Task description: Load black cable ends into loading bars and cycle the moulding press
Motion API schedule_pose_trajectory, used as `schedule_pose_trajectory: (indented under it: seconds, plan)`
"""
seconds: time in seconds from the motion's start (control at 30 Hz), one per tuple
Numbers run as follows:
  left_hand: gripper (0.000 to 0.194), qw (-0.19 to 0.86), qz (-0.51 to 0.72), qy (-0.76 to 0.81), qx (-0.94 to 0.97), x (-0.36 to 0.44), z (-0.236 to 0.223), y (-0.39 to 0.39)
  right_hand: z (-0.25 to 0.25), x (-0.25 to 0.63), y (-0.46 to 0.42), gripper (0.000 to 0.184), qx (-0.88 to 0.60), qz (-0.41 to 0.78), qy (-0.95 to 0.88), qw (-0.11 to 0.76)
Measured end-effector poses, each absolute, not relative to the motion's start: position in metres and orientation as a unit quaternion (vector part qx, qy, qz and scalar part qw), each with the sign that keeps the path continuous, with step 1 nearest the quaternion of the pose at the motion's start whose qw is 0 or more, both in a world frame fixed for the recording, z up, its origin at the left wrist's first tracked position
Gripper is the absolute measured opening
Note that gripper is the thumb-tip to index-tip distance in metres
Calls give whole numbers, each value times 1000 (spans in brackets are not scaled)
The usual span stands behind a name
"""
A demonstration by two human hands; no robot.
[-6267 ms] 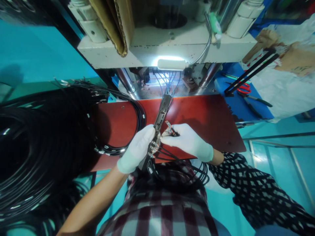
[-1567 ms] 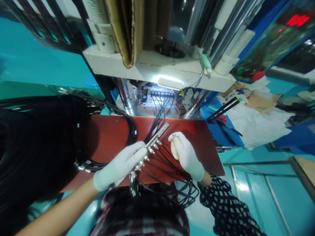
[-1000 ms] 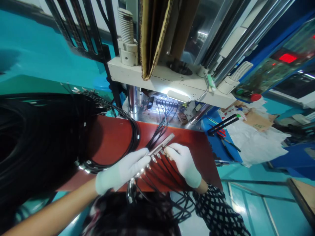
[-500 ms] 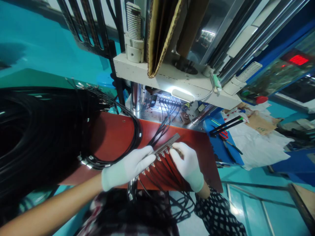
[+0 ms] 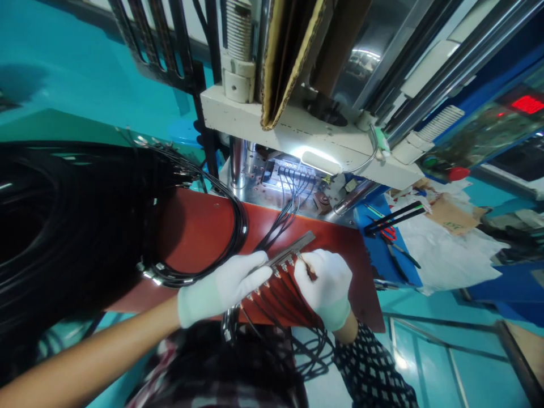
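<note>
My left hand (image 5: pixel 240 279), in a white glove, is closed around a narrow grey metal bar (image 5: pixel 302 242), thumb on the near side. A row of small metal cable connectors (image 5: pixel 284 266) sits along the bar's near edge. From them, thin black cables (image 5: pixel 272 296) hang down toward my lap. My right hand (image 5: pixel 325 283), also gloved, is closed at the bar's right part, its fingers curled at the cable of the last connector. The fingertips are partly hidden by the hand itself.
A red-brown board (image 5: pixel 198 226) lies under my hands, with a loop of black cables (image 5: pixel 240 226) on it. Behind stands a press with a lit mould (image 5: pixel 293 173) holding several cables. Pliers (image 5: pixel 397 258) lie at right; a large black cable coil (image 5: pixel 85 226) is at left.
My right hand has turned and its fingers have curled in more at the bar's right part. My left hand keeps the bar. The whole view has shifted slightly.
</note>
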State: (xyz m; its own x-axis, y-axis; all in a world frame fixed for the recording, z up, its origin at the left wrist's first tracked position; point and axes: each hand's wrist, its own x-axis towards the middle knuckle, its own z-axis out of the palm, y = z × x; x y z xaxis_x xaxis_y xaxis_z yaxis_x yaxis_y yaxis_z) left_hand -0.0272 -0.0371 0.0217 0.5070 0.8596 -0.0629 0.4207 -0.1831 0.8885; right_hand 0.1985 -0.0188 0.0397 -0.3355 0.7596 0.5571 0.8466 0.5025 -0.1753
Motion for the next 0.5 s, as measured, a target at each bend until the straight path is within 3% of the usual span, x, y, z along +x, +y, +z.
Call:
schedule_pose_trajectory:
  seconds: [0.13,0.23,0.37,0.5]
  plan:
    - [40,492,245,442,709,-27,26,-35,52,201,-33,11,-498,-58,-816,288]
    - [42,508,261,452,685,-26,32,-32,62,196,-57,6,-404,-47,-868,285]
    - [42,524,276,442,673,-26,35,-31,59,189,-76,25,-271,-42,-940,203]
    - [43,506,280,453,679,-26,33,-35,54,184,-69,6,-340,-6,-897,282]
